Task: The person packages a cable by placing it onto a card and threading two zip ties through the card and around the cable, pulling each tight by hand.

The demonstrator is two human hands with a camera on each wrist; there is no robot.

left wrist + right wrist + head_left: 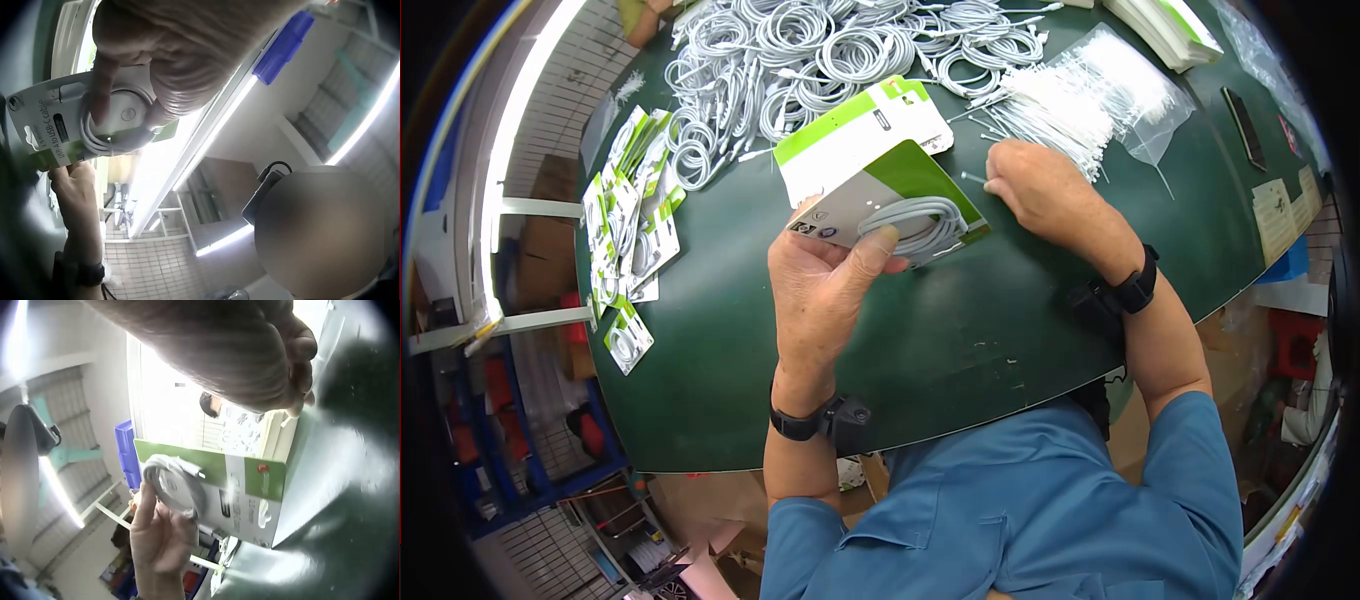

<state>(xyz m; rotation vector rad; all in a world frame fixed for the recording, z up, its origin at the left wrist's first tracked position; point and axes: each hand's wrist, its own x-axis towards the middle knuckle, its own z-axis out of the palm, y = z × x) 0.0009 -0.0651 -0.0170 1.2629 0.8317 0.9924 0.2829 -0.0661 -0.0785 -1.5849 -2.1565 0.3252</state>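
Observation:
My left hand (pixel 825 290) holds a green and white cardboard package card (pixel 920 165) up over the table, thumb pressed on a coiled white cable (pixel 915 225). In the left wrist view, print on the card (pixel 47 115) reads USB-A to USB-C cable, and the coil (pixel 119 147) lies against its face. To the right of the card, apart from it, my right hand (pixel 1045 190) pinches a small white cable tie (pixel 973 178) between thumb and curled fingers; most of the tie is hidden in the hand. Behind the held card lie more flat cards (pixel 810 165).
A large heap of coiled white cables (pixel 790 50) covers the back of the green table (pixel 700 400). Loose white cable ties (pixel 1050 115) spill beside a clear bag (pixel 1170 130). Carded cables (pixel 635 215) pile up at left. A phone (pixel 1245 125) and stacked cards (pixel 1165 30) lie at right.

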